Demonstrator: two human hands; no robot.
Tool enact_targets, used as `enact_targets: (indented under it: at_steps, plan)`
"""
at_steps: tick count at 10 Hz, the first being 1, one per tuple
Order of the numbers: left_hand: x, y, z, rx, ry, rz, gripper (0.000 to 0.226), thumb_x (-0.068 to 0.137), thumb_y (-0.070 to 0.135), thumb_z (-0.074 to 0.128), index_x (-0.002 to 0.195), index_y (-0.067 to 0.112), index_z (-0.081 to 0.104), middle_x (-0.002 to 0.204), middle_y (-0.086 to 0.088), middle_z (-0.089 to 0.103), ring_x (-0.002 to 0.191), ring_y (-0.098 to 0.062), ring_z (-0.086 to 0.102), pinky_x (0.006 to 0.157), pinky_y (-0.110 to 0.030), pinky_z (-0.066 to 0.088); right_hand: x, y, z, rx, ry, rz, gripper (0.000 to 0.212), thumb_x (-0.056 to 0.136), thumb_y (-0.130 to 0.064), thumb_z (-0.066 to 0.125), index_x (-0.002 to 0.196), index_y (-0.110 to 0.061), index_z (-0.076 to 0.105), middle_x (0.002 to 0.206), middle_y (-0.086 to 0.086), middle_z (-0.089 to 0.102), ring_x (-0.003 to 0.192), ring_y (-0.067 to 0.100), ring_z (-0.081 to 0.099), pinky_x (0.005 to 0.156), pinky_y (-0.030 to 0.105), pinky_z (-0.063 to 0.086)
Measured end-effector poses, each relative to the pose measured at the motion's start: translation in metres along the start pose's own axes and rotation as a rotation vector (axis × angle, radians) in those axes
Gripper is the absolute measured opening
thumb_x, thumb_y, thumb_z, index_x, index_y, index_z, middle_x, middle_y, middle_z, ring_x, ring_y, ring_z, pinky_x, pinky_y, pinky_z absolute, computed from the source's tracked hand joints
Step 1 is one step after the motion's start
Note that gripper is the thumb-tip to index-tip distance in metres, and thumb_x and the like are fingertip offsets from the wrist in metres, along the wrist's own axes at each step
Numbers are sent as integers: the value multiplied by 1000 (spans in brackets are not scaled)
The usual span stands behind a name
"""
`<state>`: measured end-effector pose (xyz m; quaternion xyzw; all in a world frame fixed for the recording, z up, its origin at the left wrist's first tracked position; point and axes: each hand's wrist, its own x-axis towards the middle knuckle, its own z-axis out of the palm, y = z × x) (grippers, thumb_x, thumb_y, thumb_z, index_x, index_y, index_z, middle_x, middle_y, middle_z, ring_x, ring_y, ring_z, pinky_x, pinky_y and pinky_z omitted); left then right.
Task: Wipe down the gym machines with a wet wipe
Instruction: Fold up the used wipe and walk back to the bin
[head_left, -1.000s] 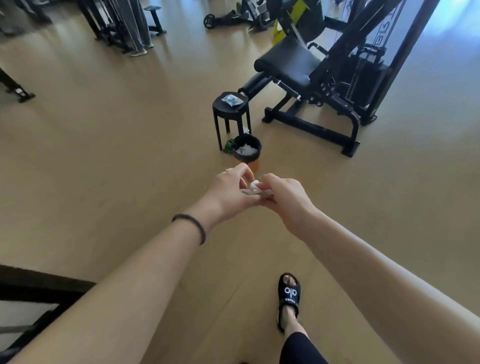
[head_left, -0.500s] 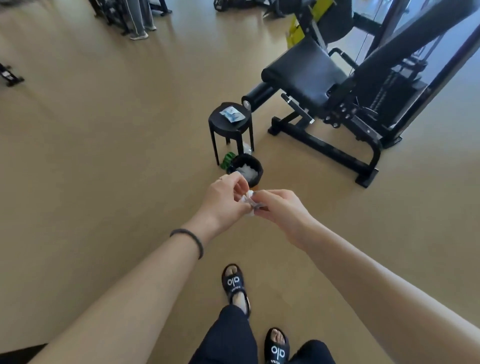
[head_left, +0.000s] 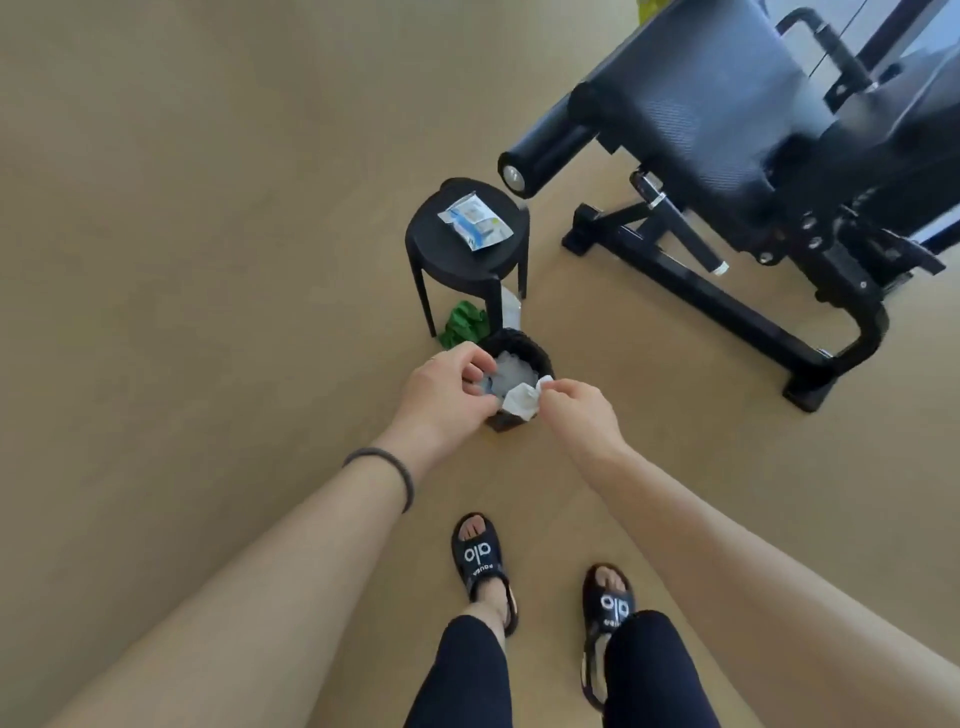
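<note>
Over the black bin (head_left: 537, 358) of crumpled wipes (head_left: 511, 371), both hands on a wet wipe (head_left: 522, 397).

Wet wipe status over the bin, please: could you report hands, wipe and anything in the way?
Right hand pinches white wipe above black bin. Left hand grips something bluish, unclear. Bin holds white waste. Nothing in the way.

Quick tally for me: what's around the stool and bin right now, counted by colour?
Black: 3 - stool, bin, gym machine
White: 2 - wipe pinched by the right hand, wipe packet on the stool
Green: 1 - crumpled item on the floor beside the bin
Total: 6
</note>
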<state>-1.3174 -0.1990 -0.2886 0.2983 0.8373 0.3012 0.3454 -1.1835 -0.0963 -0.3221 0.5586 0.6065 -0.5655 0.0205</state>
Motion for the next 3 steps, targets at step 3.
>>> enact_targets:
  at_steps: [3]
  plan:
    - [143, -50, 47, -133, 49, -184, 26, 82, 11, 75, 102, 26, 64, 104, 3, 63, 94, -13, 65, 75, -19, 52, 180, 3, 43, -78, -119, 149, 60, 99, -8, 39, 156, -24, 40, 156, 2, 44, 109, 21, 58, 62, 18, 41]
